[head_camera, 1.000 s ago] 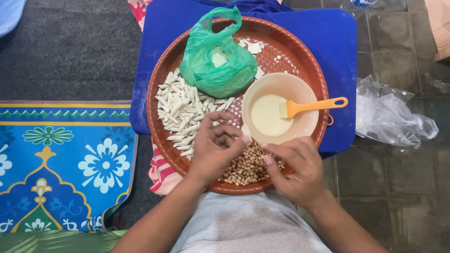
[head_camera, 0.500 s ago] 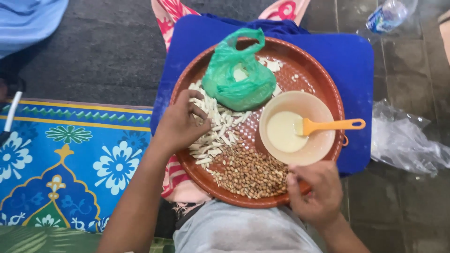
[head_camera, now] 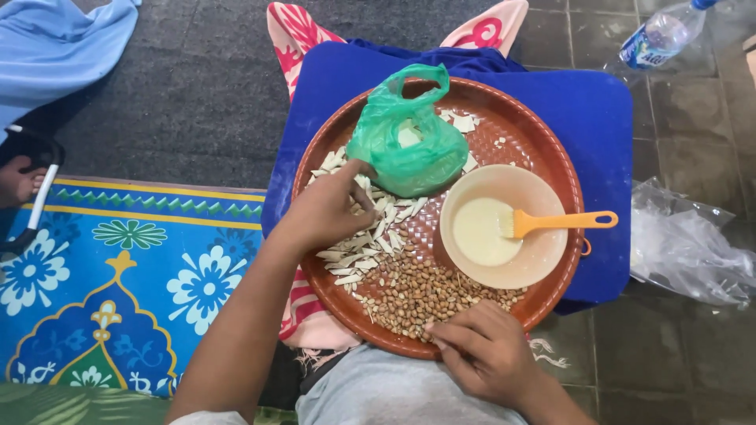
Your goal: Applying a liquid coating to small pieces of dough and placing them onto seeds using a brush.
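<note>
One round brown tray [head_camera: 551, 149] sits on one blue board [head_camera: 598, 110], and everything in hand lies inside it. The left hand [head_camera: 327, 211] reaches over the tray's left side, its fingers [head_camera: 358, 169] curled down onto the pile of pale strips [head_camera: 370, 236]; whether they pinch a strip or only touch the pile cannot be told. The right hand [head_camera: 484, 350] rests at the near rim of the tray, fingers bent loosely inward beside the heap of brown peanuts [head_camera: 417, 295], with the fingertips touching the heap's near edge; whether it holds anything cannot be told.

One knotted green plastic bag [head_camera: 409, 149] stands at the far side of the tray, just beyond the strips. One cream bowl [head_camera: 543, 260] sits on the right side, holding a pale liquid, and one orange brush [head_camera: 559, 223] lies in it with the handle pointing right over the rim.

On the floor to the right lies one crumpled clear plastic bag [head_camera: 685, 252], and one plastic bottle [head_camera: 661, 35] lies at the far right. To the left is one blue patterned mat [head_camera: 118, 291], and another person's foot [head_camera: 16, 181] shows at the left edge.
</note>
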